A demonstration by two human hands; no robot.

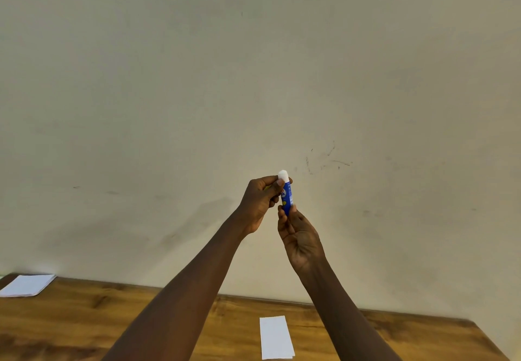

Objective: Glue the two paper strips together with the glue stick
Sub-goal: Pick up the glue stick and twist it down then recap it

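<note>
Paper strips [276, 337] lie near the table's [84, 321] front edge. My left hand [260, 203] and right hand [300, 238] pinch the glue stick [287, 194], white tip exposed; next I judge: lower it onto paper.

Glue stick [287, 195]: blue tube, label partly readable, white glue tip exposed at top, cap off. Upright, slightly tilted, raised in front of wall, well above table.

Paper strip [276, 337]: white, rectangular, flat on wooden tabletop, long axis running away from viewer. Second strip's edge peeks out at lower right corner.
</note>
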